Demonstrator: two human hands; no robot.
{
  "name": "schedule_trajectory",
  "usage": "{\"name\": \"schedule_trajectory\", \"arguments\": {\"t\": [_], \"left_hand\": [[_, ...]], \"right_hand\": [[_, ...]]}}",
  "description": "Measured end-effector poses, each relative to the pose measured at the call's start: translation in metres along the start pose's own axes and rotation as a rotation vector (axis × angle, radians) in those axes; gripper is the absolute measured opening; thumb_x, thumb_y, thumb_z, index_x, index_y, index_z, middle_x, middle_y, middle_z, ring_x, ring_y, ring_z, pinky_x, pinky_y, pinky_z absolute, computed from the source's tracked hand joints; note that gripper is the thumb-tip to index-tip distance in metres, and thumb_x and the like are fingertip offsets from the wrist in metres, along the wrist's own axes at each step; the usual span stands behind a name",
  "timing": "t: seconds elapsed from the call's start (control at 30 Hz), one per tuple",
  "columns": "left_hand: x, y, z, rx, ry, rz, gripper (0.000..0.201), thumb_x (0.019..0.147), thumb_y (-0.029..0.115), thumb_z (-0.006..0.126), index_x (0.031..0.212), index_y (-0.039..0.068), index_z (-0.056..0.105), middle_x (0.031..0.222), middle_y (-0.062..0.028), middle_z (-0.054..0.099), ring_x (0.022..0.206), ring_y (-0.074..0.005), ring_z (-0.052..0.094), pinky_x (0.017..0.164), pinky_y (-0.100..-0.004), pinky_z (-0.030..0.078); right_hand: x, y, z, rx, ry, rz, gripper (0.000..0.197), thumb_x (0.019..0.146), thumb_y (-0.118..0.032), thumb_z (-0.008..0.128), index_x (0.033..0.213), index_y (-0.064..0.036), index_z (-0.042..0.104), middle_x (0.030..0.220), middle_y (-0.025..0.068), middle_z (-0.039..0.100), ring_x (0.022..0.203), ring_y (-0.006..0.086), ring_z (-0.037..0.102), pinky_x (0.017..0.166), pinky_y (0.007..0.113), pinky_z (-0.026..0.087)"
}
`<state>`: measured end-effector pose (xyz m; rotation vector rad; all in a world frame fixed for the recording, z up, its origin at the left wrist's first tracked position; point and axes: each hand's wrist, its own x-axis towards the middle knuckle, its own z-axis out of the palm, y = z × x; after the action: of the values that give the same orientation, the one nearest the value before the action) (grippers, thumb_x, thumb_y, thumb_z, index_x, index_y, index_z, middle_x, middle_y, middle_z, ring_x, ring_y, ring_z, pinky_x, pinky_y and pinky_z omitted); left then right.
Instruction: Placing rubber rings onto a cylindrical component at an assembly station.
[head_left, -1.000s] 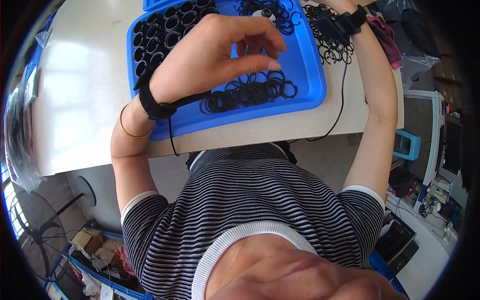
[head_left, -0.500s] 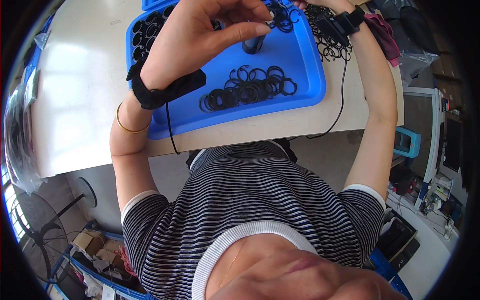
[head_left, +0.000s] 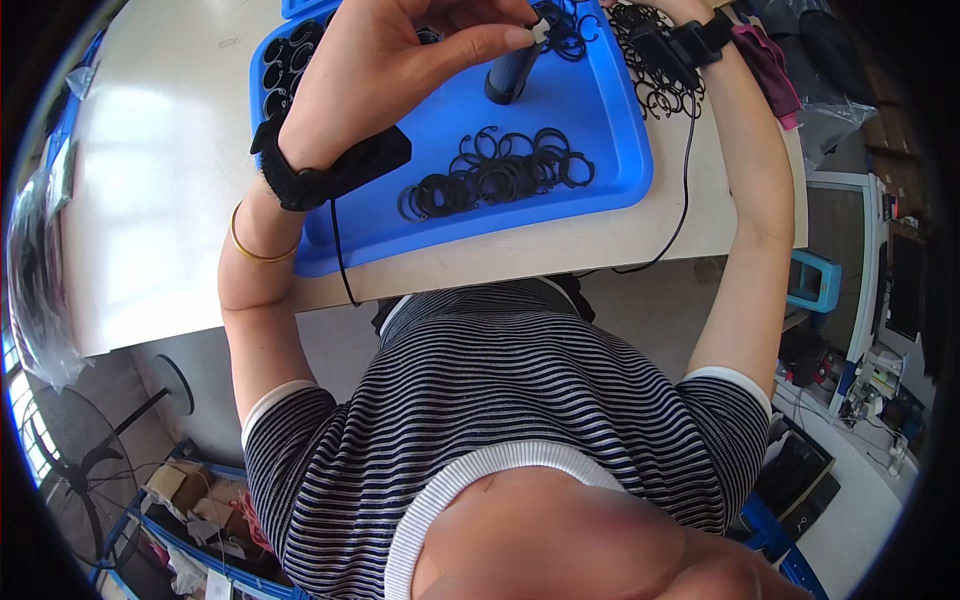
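My left hand (head_left: 415, 45) reaches over the blue tray (head_left: 625, 170), thumb and fingers closed at the upper end of a black cylinder (head_left: 512, 75). That cylinder stands a little tilted in the tray, and a small pale piece (head_left: 541, 30) shows at its top beside my thumb tip. Nearer me in the tray lies a loose row of black retaining rings (head_left: 495, 180). My right hand (head_left: 670, 8) is mostly cut off by the upper edge, close to a heap of black rings (head_left: 655, 85) on the table; its fingers are hidden.
Several black round pieces (head_left: 285, 70) stand in the tray's left part, and more rings (head_left: 568, 40) lie at its far right. Cables run from the black wrist bands (head_left: 300, 185) over the table edge. A dark red cloth (head_left: 768, 75) lies at the right; a fan (head_left: 80, 470) stands lower left.
My left hand has shifted slightly up and away, uncovering more of the black cylinder and its pale top. My right hand stays near the heap of rings.
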<state>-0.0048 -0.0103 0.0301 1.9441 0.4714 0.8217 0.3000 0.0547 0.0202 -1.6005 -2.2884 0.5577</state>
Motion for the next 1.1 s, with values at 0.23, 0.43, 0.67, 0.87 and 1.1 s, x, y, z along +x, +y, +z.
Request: {"name": "schedule_trajectory", "arguments": {"t": [0.23, 0.43, 0.67, 0.87, 1.1], "left_hand": [[0.000, 0.001, 0.000, -0.062, 0.039, -0.028, 0.015, 0.095, 0.005, 0.075, 0.106, -0.002, 0.069, 0.097, -0.0065, 0.075, 0.085, -0.0092, 0.069, 0.079, -0.0228, 0.055], [0.001, 0.008, 0.001, -0.069, 0.012, -0.022, 0.014, 0.095, 0.005, 0.074, 0.106, -0.002, 0.069, 0.097, -0.0056, 0.074, 0.084, -0.0074, 0.067, 0.076, -0.0215, 0.055], [-0.001, 0.007, -0.004, -0.017, 0.041, -0.086, 0.014, 0.096, 0.005, 0.074, 0.107, -0.001, 0.069, 0.095, -0.0041, 0.073, 0.080, -0.0061, 0.065, 0.072, -0.0201, 0.052], [0.001, 0.017, -0.001, -0.043, 0.054, -0.128, 0.014, 0.095, 0.005, 0.074, 0.107, -0.001, 0.069, 0.093, -0.0029, 0.072, 0.076, -0.0050, 0.062, 0.068, -0.0195, 0.051], [0.003, 0.007, -0.001, 0.014, 0.043, -0.119, 0.013, 0.095, 0.003, 0.074, 0.106, -0.002, 0.070, 0.090, -0.0027, 0.072, 0.074, -0.0048, 0.062, 0.066, -0.0195, 0.051]], "right_hand": [[0.005, -0.002, 0.003, 0.017, -0.148, 0.119, 0.014, 0.085, -0.008, 0.072, 0.091, 0.0032, 0.076, 0.070, 0.0091, 0.071, 0.060, 0.0136, 0.068, 0.052, 0.031, 0.052], [0.006, 0.023, 0.017, -0.176, -0.167, 0.052, 0.016, 0.079, -0.007, 0.076, 0.090, 0.0035, 0.076, 0.072, 0.0122, 0.072, 0.061, 0.0195, 0.070, 0.053, 0.033, 0.053], [0.000, -0.001, 0.008, -0.130, -0.120, 0.170, 0.015, 0.080, -0.006, 0.076, 0.091, 0.0035, 0.075, 0.072, 0.0123, 0.071, 0.059, 0.0195, 0.069, 0.054, 0.033, 0.055], [-0.004, -0.010, 0.007, -0.034, -0.080, 0.261, 0.011, 0.086, -0.008, 0.074, 0.090, 0.0024, 0.073, 0.067, 0.0095, 0.069, 0.055, 0.0163, 0.067, 0.049, 0.032, 0.054], [-0.008, -0.005, 0.012, -0.049, -0.401, 0.371, 0.012, 0.088, -0.010, 0.074, 0.089, 0.0019, 0.073, 0.066, 0.0071, 0.068, 0.052, 0.0134, 0.064, 0.047, 0.029, 0.051]]}}
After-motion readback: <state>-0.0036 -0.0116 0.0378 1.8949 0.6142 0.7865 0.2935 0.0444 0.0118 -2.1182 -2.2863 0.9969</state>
